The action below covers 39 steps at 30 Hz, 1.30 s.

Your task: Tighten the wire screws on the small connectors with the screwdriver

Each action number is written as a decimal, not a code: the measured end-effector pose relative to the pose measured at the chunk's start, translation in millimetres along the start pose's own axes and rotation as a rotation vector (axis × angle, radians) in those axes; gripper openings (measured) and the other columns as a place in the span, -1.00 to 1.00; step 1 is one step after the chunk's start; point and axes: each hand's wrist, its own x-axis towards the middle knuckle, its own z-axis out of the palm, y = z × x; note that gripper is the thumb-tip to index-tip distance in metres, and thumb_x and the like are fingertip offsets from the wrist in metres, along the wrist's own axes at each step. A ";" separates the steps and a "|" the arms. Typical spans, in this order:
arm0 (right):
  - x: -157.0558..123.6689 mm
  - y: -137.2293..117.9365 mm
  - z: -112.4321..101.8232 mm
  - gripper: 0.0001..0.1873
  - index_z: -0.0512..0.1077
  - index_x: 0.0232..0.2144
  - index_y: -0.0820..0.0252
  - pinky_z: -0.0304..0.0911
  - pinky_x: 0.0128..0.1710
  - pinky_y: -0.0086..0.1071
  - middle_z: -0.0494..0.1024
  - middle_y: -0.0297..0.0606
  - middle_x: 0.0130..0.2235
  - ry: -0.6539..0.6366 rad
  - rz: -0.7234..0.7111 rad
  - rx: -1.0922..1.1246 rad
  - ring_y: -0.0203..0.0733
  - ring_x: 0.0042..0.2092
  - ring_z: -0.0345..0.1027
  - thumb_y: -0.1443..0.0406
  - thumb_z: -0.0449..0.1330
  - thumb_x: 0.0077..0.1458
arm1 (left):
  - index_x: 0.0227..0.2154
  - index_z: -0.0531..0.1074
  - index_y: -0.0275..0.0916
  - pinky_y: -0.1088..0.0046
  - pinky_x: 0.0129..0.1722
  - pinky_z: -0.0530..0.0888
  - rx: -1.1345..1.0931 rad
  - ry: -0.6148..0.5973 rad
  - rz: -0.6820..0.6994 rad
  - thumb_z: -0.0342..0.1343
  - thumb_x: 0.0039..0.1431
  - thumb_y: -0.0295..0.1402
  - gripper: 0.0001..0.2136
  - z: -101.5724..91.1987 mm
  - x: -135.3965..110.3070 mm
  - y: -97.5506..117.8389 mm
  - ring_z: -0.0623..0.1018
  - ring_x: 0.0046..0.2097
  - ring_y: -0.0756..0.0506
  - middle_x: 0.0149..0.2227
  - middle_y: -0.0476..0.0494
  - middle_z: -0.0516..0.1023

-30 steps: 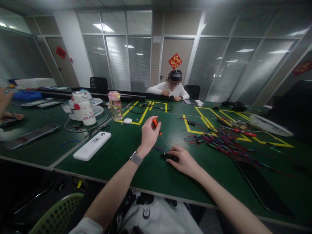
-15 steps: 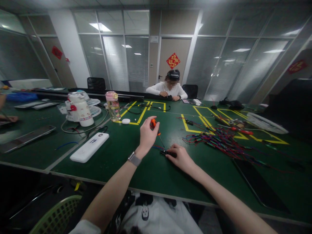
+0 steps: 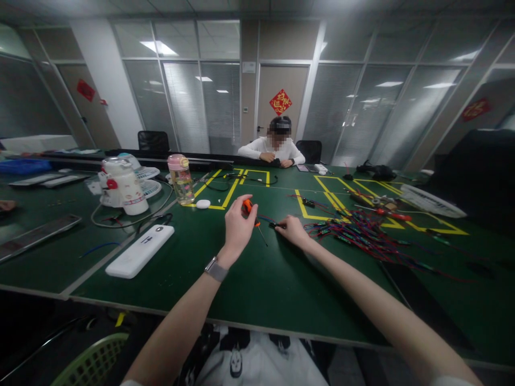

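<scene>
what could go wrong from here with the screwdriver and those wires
The screwdriver in the left grip is close to the right grip, so a slip might jab it. The tangled wires beside the right grip could snag the small black part that it holds.

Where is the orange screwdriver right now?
Near the middle of the head view, the orange screwdriver is in the left hand, its shaft slanting down and right, just left of the small black part held by the right hand.
</scene>
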 end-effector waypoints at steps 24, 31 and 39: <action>105.6 106.0 8.8 -0.68 0.55 -0.20 0.37 0.35 -0.14 -0.30 0.56 0.11 -0.15 0.134 0.605 -0.054 0.03 -0.08 0.47 0.21 0.22 0.09 | -0.04 0.38 -0.18 0.36 -0.26 0.56 -0.064 -0.046 -0.001 0.10 0.20 -0.36 -0.74 0.7 -7.5 11.7 0.56 -0.22 -0.07 -0.18 -0.14 0.51; 112.4 120.2 7.3 -0.69 0.54 -0.20 0.36 0.36 -0.12 -0.29 0.56 0.12 -0.14 0.146 0.612 -0.067 0.04 -0.07 0.46 0.22 0.21 0.10 | -0.05 0.38 -0.18 0.42 -0.27 0.55 -0.038 -0.054 -0.002 0.09 0.21 -0.37 -0.75 2.9 -8.9 11.9 0.54 -0.25 -0.03 -0.18 -0.11 0.48; 116.0 121.5 3.3 -0.65 0.49 -0.16 0.39 0.38 -0.18 -0.25 0.54 0.14 -0.16 0.159 0.609 -0.087 0.10 -0.09 0.46 0.21 0.22 0.07 | -0.04 0.37 -0.15 0.50 -0.33 0.53 -0.020 -0.083 0.017 0.07 0.21 -0.37 -0.75 4.9 -14.1 18.5 0.50 -0.26 0.00 -0.17 -0.07 0.45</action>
